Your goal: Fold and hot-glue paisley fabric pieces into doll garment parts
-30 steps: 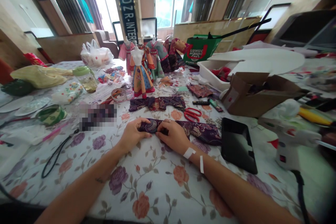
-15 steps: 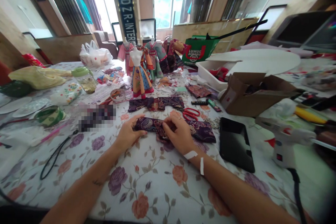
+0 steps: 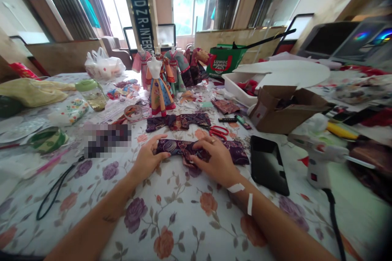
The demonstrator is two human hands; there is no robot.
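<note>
a strip of purple patterned fabric [image 3: 232,153] is laid flat on the floral tablecloth [image 3: 183,212], near the middle of the table. its left end is pinched by the left hand [image 3: 147,159], thumb on top. the right hand [image 3: 216,159] is pressed palm down on the middle of the strip, fingers bent onto the cloth and not closed around it. just beyond, a small purple garment [image 3: 179,121] is spread out, with red scissors [image 3: 218,131] to its right. a black tablet [image 3: 268,164] is lying right of the strip, and a glue gun [image 3: 318,155] further right.
</note>
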